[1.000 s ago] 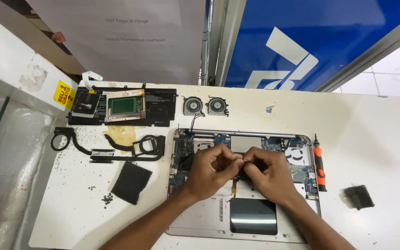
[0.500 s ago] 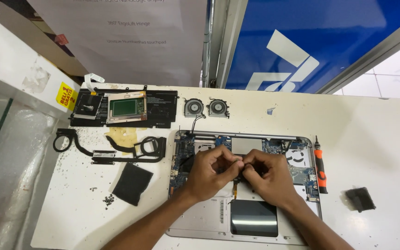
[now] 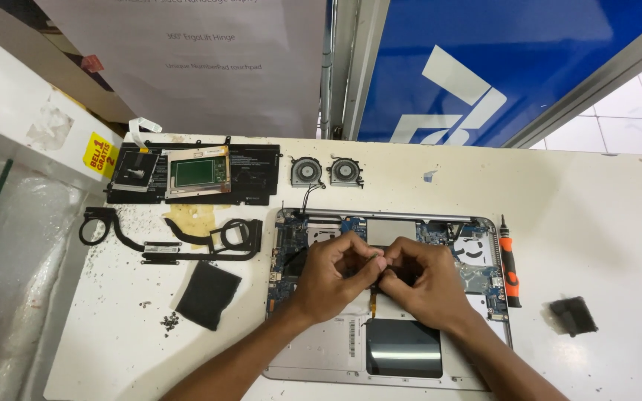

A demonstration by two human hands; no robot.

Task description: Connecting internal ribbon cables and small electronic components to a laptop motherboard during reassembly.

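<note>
At the lower centre of the frame an opened laptop (image 3: 321, 349) is laid flat on the white desk (image 3: 596, 223), its silver shell turned inside up so that the blue circuit board and the dark glossy touchpad panel are exposed. Both hands are brought together over the middle of the board: the left hand (image 3: 332, 275) and the right hand (image 3: 421, 286) are held fingertip to fingertip, each grip pinched together on a small part at the top of a thin orange ribbon cable (image 3: 372, 301), which is seen running down toward the touchpad; what exactly is pinched cannot be told, as it is hidden by the fingers. The wrists are rested low, apparently so that fine work can be steadied. Removed parts are set out in order across the upper left: a flat black battery (image 3: 250, 174) with a green-faced board laid on it, two round fans (image 3: 326, 172) side by side, and a curved black heat pipe (image 3: 172, 238). A soft black pad (image 3: 207, 295) is placed below these. An orange-and-black screwdriver (image 3: 510, 263) is kept just beside the laptop's right edge, within reach.
</note>
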